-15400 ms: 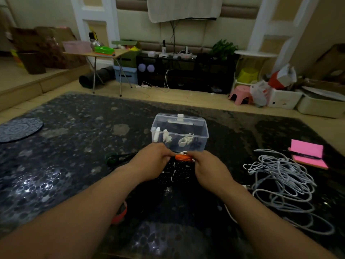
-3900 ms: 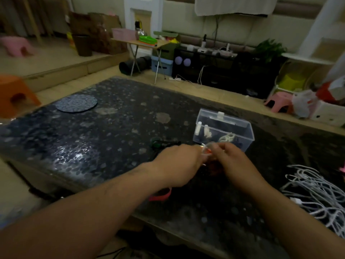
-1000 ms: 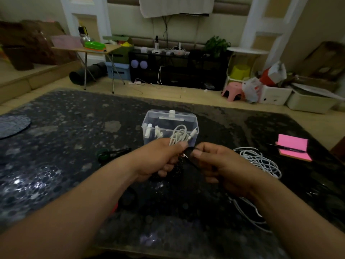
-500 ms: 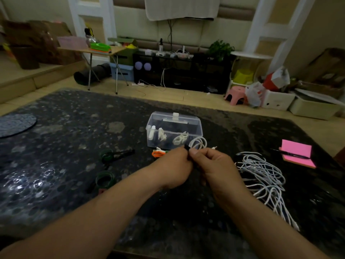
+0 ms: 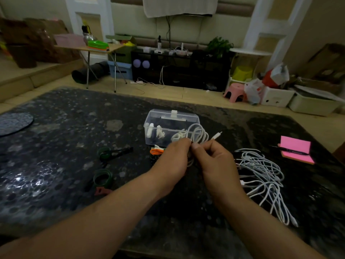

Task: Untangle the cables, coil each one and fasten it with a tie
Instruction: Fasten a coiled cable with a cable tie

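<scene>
A small coil of white cable (image 5: 197,134) stands up between my two hands above the dark table (image 5: 56,146). My left hand (image 5: 173,159) grips the coil's lower part. My right hand (image 5: 214,161) pinches the coil next to it, and a white plug end (image 5: 216,135) sticks out to the right. A tangle of white cables (image 5: 261,172) lies on the table to the right. An orange coiled cable (image 5: 156,151) lies just beyond my left hand. The tie on the white coil is hidden by my fingers.
A clear plastic box (image 5: 168,126) with white parts stands behind the hands. Dark green rolls (image 5: 103,177) (image 5: 104,154) and a black strap (image 5: 123,151) lie at the left. A pink notepad (image 5: 296,150) with a pen sits at the right, a round mat (image 5: 13,122) far left.
The white coil has risen a little higher between my hands and its plug end now points out to the right. Both hands stay in the same grip.
</scene>
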`<state>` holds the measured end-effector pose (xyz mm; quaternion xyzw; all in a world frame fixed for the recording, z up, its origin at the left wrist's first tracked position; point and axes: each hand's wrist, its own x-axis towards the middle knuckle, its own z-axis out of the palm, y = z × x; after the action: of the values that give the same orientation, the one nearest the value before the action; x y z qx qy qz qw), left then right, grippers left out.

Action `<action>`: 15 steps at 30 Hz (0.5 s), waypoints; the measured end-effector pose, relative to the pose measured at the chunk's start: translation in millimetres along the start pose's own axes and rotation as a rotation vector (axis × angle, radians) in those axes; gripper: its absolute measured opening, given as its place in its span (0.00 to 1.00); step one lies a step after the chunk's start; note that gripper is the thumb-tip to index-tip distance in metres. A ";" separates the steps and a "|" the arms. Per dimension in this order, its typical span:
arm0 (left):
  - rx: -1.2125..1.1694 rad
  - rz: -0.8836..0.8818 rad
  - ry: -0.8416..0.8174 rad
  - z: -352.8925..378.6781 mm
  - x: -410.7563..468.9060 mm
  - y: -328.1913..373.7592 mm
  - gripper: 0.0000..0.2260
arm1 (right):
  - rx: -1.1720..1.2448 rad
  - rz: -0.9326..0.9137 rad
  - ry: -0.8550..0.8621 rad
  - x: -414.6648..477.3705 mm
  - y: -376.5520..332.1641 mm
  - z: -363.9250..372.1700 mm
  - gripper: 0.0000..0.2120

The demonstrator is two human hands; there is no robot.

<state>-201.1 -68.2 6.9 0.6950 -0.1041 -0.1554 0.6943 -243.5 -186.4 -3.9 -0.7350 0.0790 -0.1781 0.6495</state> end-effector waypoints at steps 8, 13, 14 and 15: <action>-0.164 -0.011 -0.027 5.5 -8.8 3.1 0.19 | 0.054 -0.012 -0.030 4.0 -0.1 -4.4 0.09; -0.263 0.052 -0.045 -1.4 -2.4 4.3 0.14 | 0.290 0.073 -0.204 3.8 -5.0 -8.0 0.08; -0.291 0.058 -0.062 -2.4 -1.9 5.5 0.13 | 0.333 0.082 -0.221 4.8 -5.9 -8.6 0.08; -0.317 0.058 -0.078 -2.4 -2.5 7.4 0.13 | 0.374 0.091 -0.237 5.6 -7.0 -8.6 0.07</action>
<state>-202.0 -65.1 14.4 0.5670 -0.1250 -0.1768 0.7947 -242.3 -195.4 4.6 -0.6133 0.0010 -0.0726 0.7865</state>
